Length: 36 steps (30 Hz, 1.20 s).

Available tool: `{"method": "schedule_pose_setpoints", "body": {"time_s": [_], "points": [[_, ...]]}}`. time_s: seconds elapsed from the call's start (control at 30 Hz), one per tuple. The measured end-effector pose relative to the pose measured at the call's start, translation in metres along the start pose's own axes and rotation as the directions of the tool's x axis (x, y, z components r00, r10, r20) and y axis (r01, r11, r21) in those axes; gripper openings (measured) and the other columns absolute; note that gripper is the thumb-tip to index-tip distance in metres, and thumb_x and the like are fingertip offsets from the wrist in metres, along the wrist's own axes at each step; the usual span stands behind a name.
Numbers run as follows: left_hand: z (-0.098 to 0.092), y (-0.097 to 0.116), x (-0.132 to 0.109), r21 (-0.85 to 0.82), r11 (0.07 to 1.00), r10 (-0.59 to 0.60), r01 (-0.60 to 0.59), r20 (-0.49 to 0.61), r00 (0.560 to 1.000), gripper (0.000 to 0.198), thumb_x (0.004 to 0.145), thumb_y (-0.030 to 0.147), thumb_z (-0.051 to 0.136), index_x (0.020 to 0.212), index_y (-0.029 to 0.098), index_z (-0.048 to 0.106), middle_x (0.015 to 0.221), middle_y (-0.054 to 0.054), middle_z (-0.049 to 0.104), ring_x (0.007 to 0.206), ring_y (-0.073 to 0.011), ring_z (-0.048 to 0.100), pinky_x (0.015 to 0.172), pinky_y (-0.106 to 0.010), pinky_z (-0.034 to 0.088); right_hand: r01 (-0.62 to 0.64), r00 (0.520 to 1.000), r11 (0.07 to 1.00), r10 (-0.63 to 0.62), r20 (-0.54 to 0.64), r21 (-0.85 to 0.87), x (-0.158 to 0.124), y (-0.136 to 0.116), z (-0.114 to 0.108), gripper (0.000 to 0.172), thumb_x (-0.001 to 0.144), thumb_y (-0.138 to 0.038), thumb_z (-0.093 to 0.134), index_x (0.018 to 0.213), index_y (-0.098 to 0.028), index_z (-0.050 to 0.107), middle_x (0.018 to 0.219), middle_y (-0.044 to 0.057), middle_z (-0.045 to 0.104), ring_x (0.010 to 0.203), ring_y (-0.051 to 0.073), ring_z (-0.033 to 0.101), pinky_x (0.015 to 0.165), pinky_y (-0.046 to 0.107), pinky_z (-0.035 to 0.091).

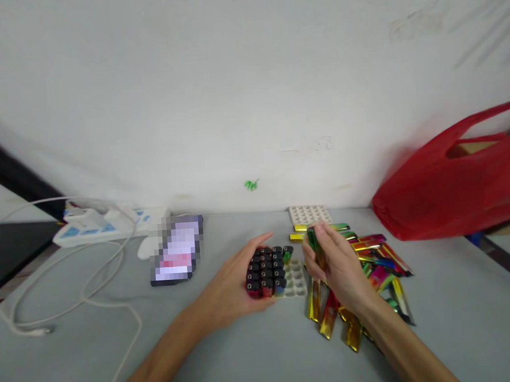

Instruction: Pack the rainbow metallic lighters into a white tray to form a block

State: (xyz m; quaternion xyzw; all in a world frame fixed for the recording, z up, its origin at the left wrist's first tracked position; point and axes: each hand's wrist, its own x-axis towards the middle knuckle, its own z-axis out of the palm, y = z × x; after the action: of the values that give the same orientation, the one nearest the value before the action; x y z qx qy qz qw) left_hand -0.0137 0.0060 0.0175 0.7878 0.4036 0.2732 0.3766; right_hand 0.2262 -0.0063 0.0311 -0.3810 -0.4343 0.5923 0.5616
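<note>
White tray (295,282), black-topped sticks (265,271) filling its left part, left hand (231,286) clasped around them, right hand (340,263) pinching a green stick (313,240) right of the tray

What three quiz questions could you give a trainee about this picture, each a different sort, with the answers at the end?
1. Multiple choice. What is the left hand cupped around?
A) The phone
B) The partly filled tray
C) The white cable

2. True or false. The red bag is to the right of the loose sticks.

3. Short answer. What is the right hand holding?

Key:
1. B
2. True
3. A shiny green stick
</note>
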Motion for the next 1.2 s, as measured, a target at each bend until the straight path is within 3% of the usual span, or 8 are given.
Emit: {"method": "schedule_pose_setpoints", "body": {"time_s": [0.17, 0.27, 0.33, 0.5, 0.73, 0.87, 1.2], "points": [[0.001, 0.000, 0.000, -0.022, 1.000, 0.006, -0.006, -0.007, 1.000, 0.108, 0.074, 0.011, 0.090, 0.167, 0.031, 0.039, 0.145, -0.007, 0.068, 0.123, -0.0283, 0.073, 0.112, -0.042, 0.057, 0.086, 0.995, 0.991, -0.081, 0.050, -0.098, 0.002, 0.004, -0.004, 0.023, 0.111, -0.048, 0.067, 0.104, -0.026, 0.065, 0.078, -0.006, 0.064, 0.051, 0.009, 0.052, 0.057, 0.026, 0.040], [0.001, -0.002, 0.000, -0.012, 1.000, 0.001, -0.001, -0.001, 1.000, 0.109, 0.074, 0.013, 0.092, 0.168, 0.032, 0.039, 0.146, -0.007, 0.067, 0.127, -0.0298, 0.071, 0.118, -0.045, 0.054, 0.174, 0.985, 0.968, -0.169, 0.043, -0.180, 0.005, 0.003, -0.007, 0.020, 0.106, -0.046, 0.075, 0.103, -0.026, 0.072, 0.088, -0.002, 0.069, 0.075, 0.014, 0.064, 0.073, 0.029, 0.047], [0.001, -0.004, 0.001, -0.001, 1.000, 0.000, 0.000, 0.002, 1.000, 0.111, 0.074, 0.013, 0.093, 0.168, 0.033, 0.038, 0.148, -0.006, 0.066, 0.129, -0.0303, 0.070, 0.120, -0.046, 0.053, 0.221, 0.975, 0.938, -0.218, 0.040, -0.266, 0.005, 0.000, -0.010, 0.019, 0.099, -0.043, 0.084, 0.097, -0.025, 0.077, 0.089, -0.001, 0.066, 0.085, 0.016, 0.061, 0.078, 0.029, 0.046], [0.001, -0.003, 0.000, 0.012, 1.000, 0.011, -0.011, 0.009, 1.000, 0.109, 0.076, 0.012, 0.090, 0.168, 0.034, 0.037, 0.148, -0.006, 0.067, 0.131, -0.0314, 0.069, 0.120, -0.046, 0.053, 0.122, 0.991, 0.948, -0.102, 0.083, -0.295, 0.006, -0.006, -0.019, 0.018, 0.092, -0.041, 0.090, 0.094, -0.025, 0.081, 0.071, -0.006, 0.054, 0.065, 0.013, 0.047, 0.063, 0.028, 0.037], [0.002, -0.005, 0.000, 0.033, 0.999, 0.026, -0.026, -0.001, 1.000, 0.111, 0.076, 0.012, 0.092, 0.169, 0.034, 0.035, 0.149, -0.005, 0.066, 0.130, -0.0286, 0.071, 0.118, -0.042, 0.054, 0.144, 0.979, 0.872, -0.055, 0.198, -0.467, 0.007, -0.007, -0.018, 0.016, 0.095, -0.036, 0.086, 0.101, -0.023, 0.080, 0.074, -0.003, 0.069, 0.069, 0.015, 0.062, 0.070, 0.031, 0.048], [0.002, -0.006, 0.000, 0.029, 0.999, 0.029, -0.029, 0.007, 1.000, 0.109, 0.077, 0.014, 0.091, 0.169, 0.034, 0.036, 0.151, -0.006, 0.065, 0.134, -0.0298, 0.069, 0.121, -0.045, 0.052, 0.164, 0.973, 0.841, -0.051, 0.227, -0.515, 0.005, -0.005, -0.017, 0.015, 0.094, -0.033, 0.085, 0.104, -0.023, 0.079, 0.076, -0.003, 0.071, 0.070, 0.016, 0.064, 0.070, 0.032, 0.049], [0.000, 0.000, 0.000, 0.014, 1.000, 0.009, -0.009, 0.002, 1.000, 0.108, 0.075, 0.011, 0.090, 0.168, 0.032, 0.039, 0.147, -0.006, 0.067, 0.125, -0.0278, 0.072, 0.110, -0.039, 0.056, 0.169, 0.971, 0.800, -0.035, 0.237, -0.576, 0.004, -0.008, -0.022, 0.016, 0.094, -0.034, 0.085, 0.100, -0.023, 0.075, 0.072, -0.004, 0.068, 0.067, 0.016, 0.062, 0.069, 0.032, 0.047]]}}
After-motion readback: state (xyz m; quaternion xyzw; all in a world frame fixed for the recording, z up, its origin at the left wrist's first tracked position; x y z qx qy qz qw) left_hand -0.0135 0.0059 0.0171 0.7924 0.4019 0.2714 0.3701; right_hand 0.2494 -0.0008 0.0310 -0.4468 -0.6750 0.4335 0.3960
